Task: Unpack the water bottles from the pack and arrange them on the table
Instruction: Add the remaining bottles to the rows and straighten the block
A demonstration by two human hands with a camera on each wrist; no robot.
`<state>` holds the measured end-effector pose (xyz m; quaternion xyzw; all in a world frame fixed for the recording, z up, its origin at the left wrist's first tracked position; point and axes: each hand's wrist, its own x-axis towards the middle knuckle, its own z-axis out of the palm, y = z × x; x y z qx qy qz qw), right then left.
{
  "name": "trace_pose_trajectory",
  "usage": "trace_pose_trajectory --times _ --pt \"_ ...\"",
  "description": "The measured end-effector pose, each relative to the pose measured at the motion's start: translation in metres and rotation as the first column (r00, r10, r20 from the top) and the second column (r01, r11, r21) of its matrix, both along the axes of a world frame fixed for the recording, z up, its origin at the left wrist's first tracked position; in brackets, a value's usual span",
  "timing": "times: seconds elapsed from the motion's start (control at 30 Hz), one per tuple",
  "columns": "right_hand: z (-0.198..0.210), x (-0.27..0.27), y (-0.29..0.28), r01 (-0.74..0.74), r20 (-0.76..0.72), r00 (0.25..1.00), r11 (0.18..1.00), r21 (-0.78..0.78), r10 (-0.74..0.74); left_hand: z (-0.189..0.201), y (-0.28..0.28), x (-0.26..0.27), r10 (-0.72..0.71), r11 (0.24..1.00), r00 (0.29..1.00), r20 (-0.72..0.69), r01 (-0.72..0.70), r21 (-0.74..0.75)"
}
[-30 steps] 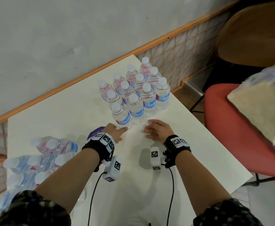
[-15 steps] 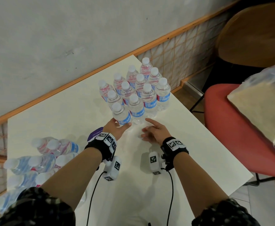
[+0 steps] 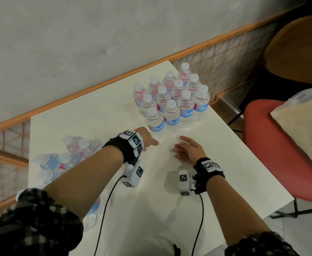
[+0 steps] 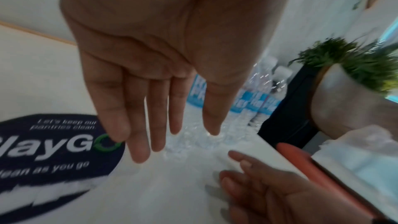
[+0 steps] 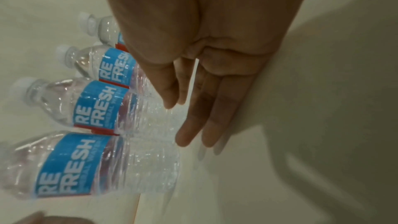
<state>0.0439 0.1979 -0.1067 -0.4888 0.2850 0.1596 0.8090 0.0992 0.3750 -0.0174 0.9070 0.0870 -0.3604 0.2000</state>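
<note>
White bench point(image 3: 99, 115) carries a tight cluster of upright water bottles point(image 3: 171, 100) near its far right corner — clear plastic, white caps, blue labels reading RE FRESH. They stand in close diagonal rows, touching or just beside one another. The nearest bottle point(image 3: 154, 121) stands at the front left of the cluster. The left hand point(image 3: 147, 139) hovers just in front of it, fingers point(image 4: 140, 135) straight and spread a little, grasping nothing; from the head view I cannot tell whether the fingertips touch the bottle's base. The right hand point(image 3: 188, 150) rests low over the bench a little to the right, near the front row, its fingers point(image 5: 206, 117) relaxed and extended, also holding nothing. Both wrists wear black bands with coded markers, and a small white camera unit hangs beneath each. At the bench's left edge lies the pack point(image 3: 64, 159) — more bottles on their sides, caps pointing away from the person, wrapped in clear film. A dark round sticker point(image 4: 53, 151) with white lettering sits on the bench below the left hand. To the right of the bench stands a red chair point(image 3: 273, 137) bearing a clear plastic bag point(image 3: 303, 119).
</note>
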Motion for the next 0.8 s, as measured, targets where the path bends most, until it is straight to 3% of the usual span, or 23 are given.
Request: trace_pose_trajectory --times 0.17,0.37,0.53,0.63,0.73,0.8 --pt "0.016 -0.037 0.024 -0.062 -0.045 0.997 0.998 -0.018 0.061 0.056 0.025 -0.033 -0.216 0.976 0.967 0.133 0.217 0.009" --pt "0.046 -0.096 0.089 -0.182 -0.061 0.981 0.983 0.024 0.183 0.104 0.086 -0.086 -0.286 0.948 0.927 0.242 0.311 -0.07" --pt "0.049 -0.148 0.156 -0.255 -0.174 0.95 0.966 0.04 0.258 0.108 0.14 -0.125 -0.349 0.931 0.88 0.321 0.364 0.015" --pt "0.041 -0.172 0.189 -0.252 -0.252 0.927 0.959 0.133 0.278 0.107 0.163 -0.146 -0.409 0.907 0.835 0.368 0.415 0.068" --pt "0.041 -0.19 0.212 -0.243 -0.274 0.91 0.937 0.252 0.31 0.102 0.183 -0.167 -0.493 0.867 0.809 0.32 0.49 0.095" --pt "0.044 -0.194 0.224 -0.289 -0.226 0.912 0.928 0.234 0.341 0.096 0.196 -0.178 -0.541 0.841 0.805 0.245 0.529 0.118"
